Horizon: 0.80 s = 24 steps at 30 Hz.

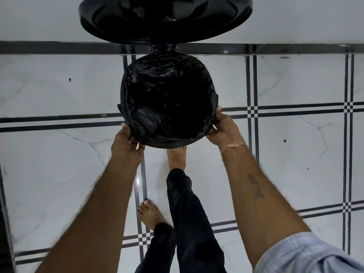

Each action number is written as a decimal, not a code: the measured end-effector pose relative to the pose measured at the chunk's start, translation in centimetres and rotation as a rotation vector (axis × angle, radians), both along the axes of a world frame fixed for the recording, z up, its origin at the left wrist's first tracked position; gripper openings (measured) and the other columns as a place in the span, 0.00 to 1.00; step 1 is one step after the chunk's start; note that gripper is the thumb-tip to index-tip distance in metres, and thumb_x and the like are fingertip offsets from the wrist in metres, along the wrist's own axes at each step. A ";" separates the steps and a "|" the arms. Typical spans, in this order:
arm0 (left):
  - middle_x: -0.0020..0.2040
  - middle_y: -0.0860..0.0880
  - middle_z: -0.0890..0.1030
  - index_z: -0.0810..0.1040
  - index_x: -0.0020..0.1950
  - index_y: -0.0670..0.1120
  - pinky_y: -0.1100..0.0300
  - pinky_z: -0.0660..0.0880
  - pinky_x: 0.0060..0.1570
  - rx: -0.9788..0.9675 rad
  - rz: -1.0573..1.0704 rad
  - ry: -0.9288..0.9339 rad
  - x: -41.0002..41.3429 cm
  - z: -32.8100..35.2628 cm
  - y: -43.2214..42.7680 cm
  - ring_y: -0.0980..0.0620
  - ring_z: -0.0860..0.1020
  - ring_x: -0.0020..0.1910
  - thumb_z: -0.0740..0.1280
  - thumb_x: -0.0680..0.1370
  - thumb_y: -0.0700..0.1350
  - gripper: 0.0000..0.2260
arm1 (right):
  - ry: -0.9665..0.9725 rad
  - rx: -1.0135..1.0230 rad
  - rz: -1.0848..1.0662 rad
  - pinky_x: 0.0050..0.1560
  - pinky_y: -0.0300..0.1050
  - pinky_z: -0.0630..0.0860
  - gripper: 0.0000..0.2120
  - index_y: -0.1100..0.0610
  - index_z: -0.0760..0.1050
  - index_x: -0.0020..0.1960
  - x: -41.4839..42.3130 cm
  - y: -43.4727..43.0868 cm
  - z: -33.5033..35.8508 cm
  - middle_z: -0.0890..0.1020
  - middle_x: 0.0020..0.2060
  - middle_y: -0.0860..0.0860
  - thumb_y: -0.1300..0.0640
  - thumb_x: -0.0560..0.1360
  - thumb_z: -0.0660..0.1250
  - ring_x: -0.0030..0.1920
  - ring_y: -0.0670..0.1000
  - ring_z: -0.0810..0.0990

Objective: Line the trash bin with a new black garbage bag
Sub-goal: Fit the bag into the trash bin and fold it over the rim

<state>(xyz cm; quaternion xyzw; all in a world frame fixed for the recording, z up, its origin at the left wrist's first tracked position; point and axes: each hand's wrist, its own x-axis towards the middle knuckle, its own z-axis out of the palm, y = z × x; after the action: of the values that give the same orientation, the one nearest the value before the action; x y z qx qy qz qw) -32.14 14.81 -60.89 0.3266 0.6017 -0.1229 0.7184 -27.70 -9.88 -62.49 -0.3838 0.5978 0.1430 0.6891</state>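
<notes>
A round black trash bin (167,143) stands on the tiled floor against the wall, seen from above. A crinkled black garbage bag (157,85) lines its inside and is folded over the rim all around. The round black lid (165,18) stands raised at the back on its hinge. My left hand (126,142) grips the bag-covered rim at the near left. My right hand (222,129) grips it at the near right. My bare right foot (176,156) is right at the bin's base, its toes hidden under the bin.
White marble-look floor tiles with dark stripe borders (295,154) spread on all sides. A dark skirting band (59,47) runs along the wall behind the bin. My left foot (149,215) stands further back on the floor. A dark edge (4,233) shows at the far left.
</notes>
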 end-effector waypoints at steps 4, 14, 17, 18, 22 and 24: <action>0.51 0.51 0.83 0.80 0.63 0.46 0.56 0.80 0.45 -0.009 -0.023 0.024 0.1 -0.3 1.0 0.52 0.81 0.54 0.70 0.81 0.52 0.14 | 0.011 -0.010 0.038 0.53 0.46 0.85 0.14 0.62 0.80 0.62 0.5 0.6 -0.6 0.83 0.64 0.59 0.54 0.84 0.66 0.59 0.55 0.84; 0.29 0.52 0.84 0.79 0.46 0.45 0.57 0.79 0.40 -0.055 -0.150 0.106 1.0 -1.2 2.6 0.55 0.81 0.41 0.65 0.84 0.53 0.14 | -0.018 0.012 -0.006 0.38 0.42 0.83 0.11 0.58 0.82 0.53 -0.5 -0.1 0.1 0.86 0.46 0.51 0.50 0.79 0.73 0.49 0.52 0.85; 0.34 0.47 0.79 0.77 0.43 0.43 0.57 0.80 0.37 0.006 -0.187 0.195 1.7 -1.7 2.6 0.53 0.77 0.38 0.65 0.84 0.44 0.11 | 0.047 -0.087 0.025 0.30 0.39 0.81 0.07 0.58 0.81 0.48 0.2 0.2 -0.5 0.84 0.44 0.52 0.54 0.80 0.74 0.38 0.50 0.81; 0.37 0.46 0.78 0.78 0.45 0.43 0.57 0.80 0.38 0.029 -0.175 0.204 1.8 -1.5 2.4 0.52 0.77 0.39 0.65 0.84 0.42 0.09 | 0.051 -0.139 0.055 0.26 0.37 0.77 0.07 0.58 0.80 0.47 0.3 0.2 -0.6 0.81 0.43 0.53 0.54 0.80 0.73 0.34 0.48 0.77; 0.55 0.49 0.86 0.82 0.63 0.45 0.52 0.83 0.54 0.046 -0.121 0.017 1.7 -0.3 2.1 0.50 0.84 0.54 0.66 0.82 0.58 0.19 | -0.123 -0.354 0.107 0.34 0.39 0.76 0.07 0.55 0.78 0.55 1.2 1.0 1.1 0.82 0.42 0.48 0.51 0.82 0.70 0.38 0.47 0.79; 0.59 0.49 0.85 0.82 0.64 0.46 0.51 0.82 0.55 0.026 -0.149 -0.029 1.9 0.0 2.4 0.50 0.83 0.56 0.67 0.80 0.60 0.21 | -0.193 -0.371 0.155 0.39 0.40 0.79 0.06 0.55 0.79 0.52 2.1 1.3 2.0 0.84 0.44 0.48 0.53 0.81 0.71 0.41 0.47 0.81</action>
<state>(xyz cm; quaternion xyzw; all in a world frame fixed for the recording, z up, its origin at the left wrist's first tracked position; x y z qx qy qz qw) -30.20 17.21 -60.85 0.3817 0.5667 -0.1634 0.7117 -25.60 -8.59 -60.47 -0.5605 0.5140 0.0457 0.6477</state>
